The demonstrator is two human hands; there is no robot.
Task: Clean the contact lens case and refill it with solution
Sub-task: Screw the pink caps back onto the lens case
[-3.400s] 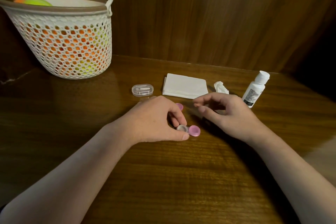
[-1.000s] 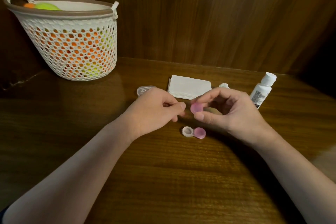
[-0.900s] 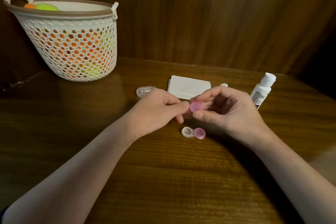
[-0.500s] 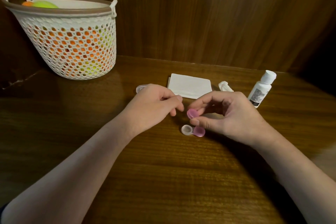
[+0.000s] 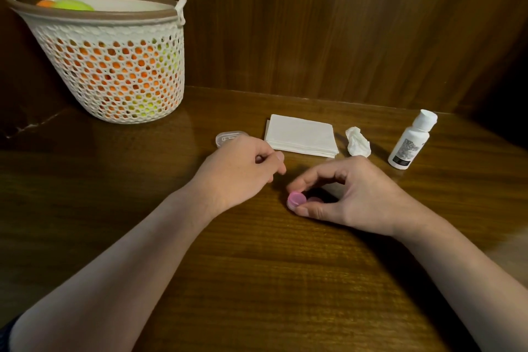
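The contact lens case (image 5: pixel 313 200) lies on the wooden table in front of me, its right well capped in pink. My right hand (image 5: pixel 351 193) pinches a pink cap (image 5: pixel 296 198) between thumb and fingers, right on the case's left well. My left hand (image 5: pixel 243 168) hovers just left of it with fingers loosely curled and nothing in them. A white solution bottle (image 5: pixel 411 140) with its cap on stands at the right.
A stack of white tissues (image 5: pixel 301 135) lies behind the hands, a crumpled tissue (image 5: pixel 357 143) beside it. A small clear plastic box (image 5: pixel 228 138) peeks out behind my left hand. A white mesh basket (image 5: pixel 108 65) with coloured balls stands far left against the wooden wall.
My right hand has brought the pink cap down from the air onto the left well of the case. My left hand has drawn back slightly to the left.
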